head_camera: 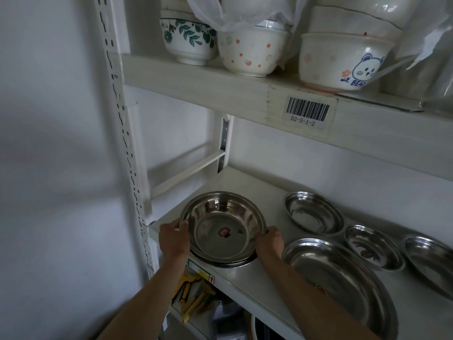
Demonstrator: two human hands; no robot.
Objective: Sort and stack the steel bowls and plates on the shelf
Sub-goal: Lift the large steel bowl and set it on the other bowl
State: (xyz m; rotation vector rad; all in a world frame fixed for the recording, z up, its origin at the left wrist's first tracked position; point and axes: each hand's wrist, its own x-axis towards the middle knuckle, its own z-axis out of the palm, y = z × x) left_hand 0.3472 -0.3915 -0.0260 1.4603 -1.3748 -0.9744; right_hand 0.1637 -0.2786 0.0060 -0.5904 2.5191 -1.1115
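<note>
Both the left hand (pixel 173 238) and right hand (pixel 269 242) have fingers clamped on the rim of a round shiny steel bowl (pixel 222 227) nested on others at the white shelf's (pixel 245 278) left front.

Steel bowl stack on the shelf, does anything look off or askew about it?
Yes, slightly. The top steel bowl, gripped by the left hand and right hand, sits tilted and off-centre on the bowls below, whose rims poke out at the front. A red sticker remains inside it. Nothing looks spilled or damaged.
</note>
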